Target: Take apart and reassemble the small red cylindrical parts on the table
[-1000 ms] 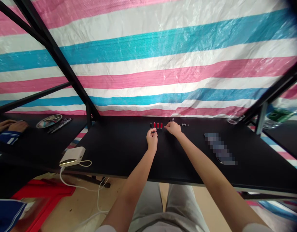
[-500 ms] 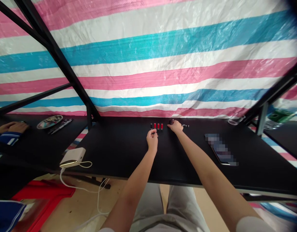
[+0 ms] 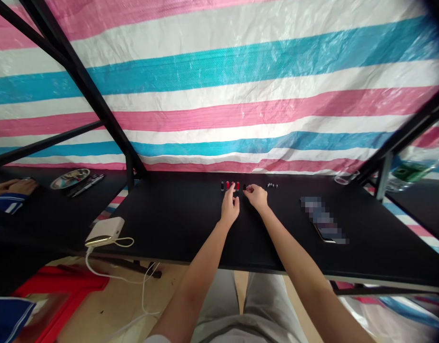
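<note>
A short row of small upright red and black pieces (image 3: 229,185) stands at the far side of the black table (image 3: 176,224). My left hand (image 3: 230,206) reaches up to the row, fingers stretched toward the red pieces, with nothing visibly held. My right hand (image 3: 256,195) is just right of the row, fingers pinched on a small black piece (image 3: 244,187) at the row's right end. A few tiny silver parts (image 3: 273,185) lie farther right.
A phone (image 3: 323,220) lies on the table at right. A white power bank (image 3: 104,230) with a cable sits at the left edge. A neighbouring table holds a metal dish (image 3: 70,178), pens (image 3: 87,184) and another person's hands (image 3: 12,186). A striped tarp hangs behind.
My left hand opened from a pinch and moved forward to the row. My right hand drew back left from the far edge, bringing a small black piece to the row's right end.
</note>
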`<state>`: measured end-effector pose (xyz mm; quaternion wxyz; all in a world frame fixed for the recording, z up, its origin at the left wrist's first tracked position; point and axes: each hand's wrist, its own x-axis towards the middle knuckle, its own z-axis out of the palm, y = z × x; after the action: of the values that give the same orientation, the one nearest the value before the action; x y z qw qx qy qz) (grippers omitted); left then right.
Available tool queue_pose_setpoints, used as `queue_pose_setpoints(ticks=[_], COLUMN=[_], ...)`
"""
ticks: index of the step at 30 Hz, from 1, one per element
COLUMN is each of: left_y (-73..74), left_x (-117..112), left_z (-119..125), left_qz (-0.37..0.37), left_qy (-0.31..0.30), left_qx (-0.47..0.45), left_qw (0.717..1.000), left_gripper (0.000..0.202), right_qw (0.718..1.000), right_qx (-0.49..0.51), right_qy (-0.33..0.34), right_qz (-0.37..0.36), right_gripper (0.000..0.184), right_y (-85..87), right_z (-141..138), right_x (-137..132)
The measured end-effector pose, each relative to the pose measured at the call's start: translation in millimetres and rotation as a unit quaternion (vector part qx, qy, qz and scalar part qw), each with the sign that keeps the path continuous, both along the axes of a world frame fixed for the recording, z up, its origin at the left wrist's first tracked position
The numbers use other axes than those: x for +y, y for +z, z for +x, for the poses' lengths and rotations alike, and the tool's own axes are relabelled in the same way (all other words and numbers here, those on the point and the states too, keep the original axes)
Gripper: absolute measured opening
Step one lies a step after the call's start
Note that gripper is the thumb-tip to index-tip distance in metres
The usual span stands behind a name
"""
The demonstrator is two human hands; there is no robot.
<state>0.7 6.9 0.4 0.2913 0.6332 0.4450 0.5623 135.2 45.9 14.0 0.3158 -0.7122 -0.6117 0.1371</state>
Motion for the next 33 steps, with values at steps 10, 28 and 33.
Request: queue_pose_setpoints(ticks=[10, 28, 33], left_y=[-8.1, -6.1, -0.6], left_x=[-5.4, 2.1, 0.7], left_z=[2.1, 3.5, 3.1], left_qz=[0.028, -0.069, -0.073], left_qy=[0.012, 0.043, 0.037], left_qx=[0.101, -0.134, -0.157], left_qw=[0.994, 0.988, 0.984], left_gripper=[0.025, 0.023, 0.024], right_qw=[0.984, 0.989, 0.985], right_qx=[-0.025, -0.011, -0.014], right_qy=[0.114, 0.029, 0.047], right_qz=[0.134, 0.147, 0.167], right_gripper=[0.015, 0.029, 0.027], right_y=[-24.3, -24.5, -24.0], right_z=[2.9, 2.9, 2.8], right_x=[-33.1, -39.6, -39.1])
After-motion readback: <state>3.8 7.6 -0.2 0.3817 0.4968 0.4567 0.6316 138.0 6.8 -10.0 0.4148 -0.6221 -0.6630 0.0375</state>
